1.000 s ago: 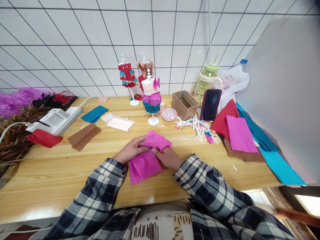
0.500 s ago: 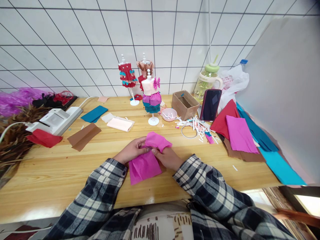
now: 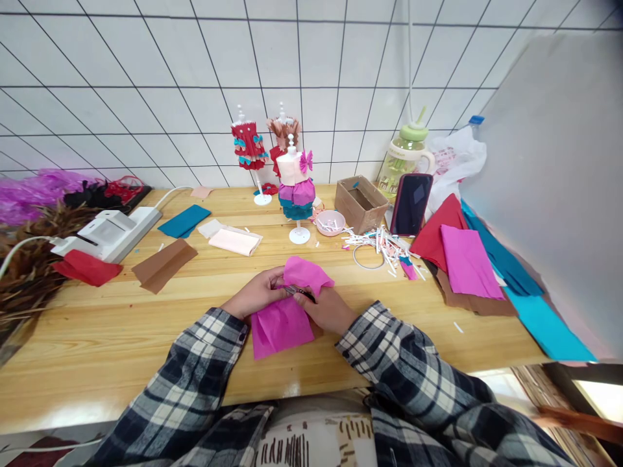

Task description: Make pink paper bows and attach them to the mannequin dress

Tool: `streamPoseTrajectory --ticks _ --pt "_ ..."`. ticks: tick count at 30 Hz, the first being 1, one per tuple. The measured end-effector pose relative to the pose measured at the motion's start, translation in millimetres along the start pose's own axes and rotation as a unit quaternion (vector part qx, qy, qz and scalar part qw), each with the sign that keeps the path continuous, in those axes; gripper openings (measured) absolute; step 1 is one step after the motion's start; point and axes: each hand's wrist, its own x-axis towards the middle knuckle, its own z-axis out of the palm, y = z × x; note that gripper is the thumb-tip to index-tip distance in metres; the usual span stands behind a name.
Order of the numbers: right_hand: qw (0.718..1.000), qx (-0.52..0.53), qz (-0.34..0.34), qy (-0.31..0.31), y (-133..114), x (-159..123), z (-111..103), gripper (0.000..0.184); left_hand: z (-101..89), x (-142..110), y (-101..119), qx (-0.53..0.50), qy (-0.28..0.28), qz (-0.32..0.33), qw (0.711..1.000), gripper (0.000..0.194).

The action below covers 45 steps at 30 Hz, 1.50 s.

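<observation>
In the head view, a sheet of magenta crepe paper (image 3: 283, 327) is spread between my hands, its upper part folded up over my right fingers. My left hand (image 3: 256, 293) is closed, pinching the paper at its left side. My right hand (image 3: 333, 310) is closed around small scissors (image 3: 305, 294) with dark handles. Their silver blades lie against the paper and point left toward my left fingertips. The blade tips are mostly hidden by paper and fingers. Beyond the hands stands a mini dress form (image 3: 296, 170) in a pink, magenta and teal paper dress.
Two more dressed forms (image 3: 247, 144) stand behind. A pink bowl (image 3: 330, 222), cardboard box (image 3: 361, 204), paper scraps (image 3: 384, 250), phone (image 3: 411, 204) and bottle (image 3: 405, 155) are at the right back. Coloured paper sheets (image 3: 472, 263) lie right; brown paper (image 3: 164, 264) and a power strip (image 3: 109, 233) lie left.
The scissors' dark handles now show at my right thumb, where the thumb covered them before. The paper and my left hand have hardly moved.
</observation>
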Motion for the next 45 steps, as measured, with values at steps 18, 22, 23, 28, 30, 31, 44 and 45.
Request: streamPoseTrajectory --ticks 18,22,23,28,30,31,44,45 --pt "0.999 -0.019 -0.004 -0.028 -2.7 -1.0 -2.3 0.039 1.7 0.4 -0.7 0.038 0.018 -0.007 0.999 0.043" --pt "0.999 -0.025 -0.002 -0.036 -4.6 -1.3 -2.3 0.039 1.8 0.0 -1.2 0.052 0.026 -0.016 0.998 0.042" --pt "0.999 -0.025 0.001 -0.039 -4.8 -0.8 -2.2 0.039 2.2 -0.2 -1.2 0.053 0.028 -0.018 0.998 0.042" --pt "0.999 -0.025 0.022 -0.026 -0.7 3.0 -7.4 0.036 2.3 -2.3 0.1 0.084 0.047 -0.028 0.995 0.052" --pt "1.000 -0.017 0.011 -0.024 2.7 2.6 -15.7 0.035 -1.9 -4.9 2.5 0.124 0.060 -0.036 0.990 0.060" --pt "0.999 -0.008 0.004 -0.050 4.4 1.6 -21.4 0.034 -5.5 -6.9 4.2 0.154 0.070 -0.038 0.985 0.063" --pt "0.957 -0.289 0.018 0.031 14.8 30.2 -66.9 0.030 -95.0 -37.8 9.9 0.632 0.205 0.022 0.747 0.048" --pt "0.951 -0.307 0.025 0.023 16.3 31.4 -65.3 0.031 -99.2 -40.0 11.6 0.656 0.222 0.019 0.721 0.046"
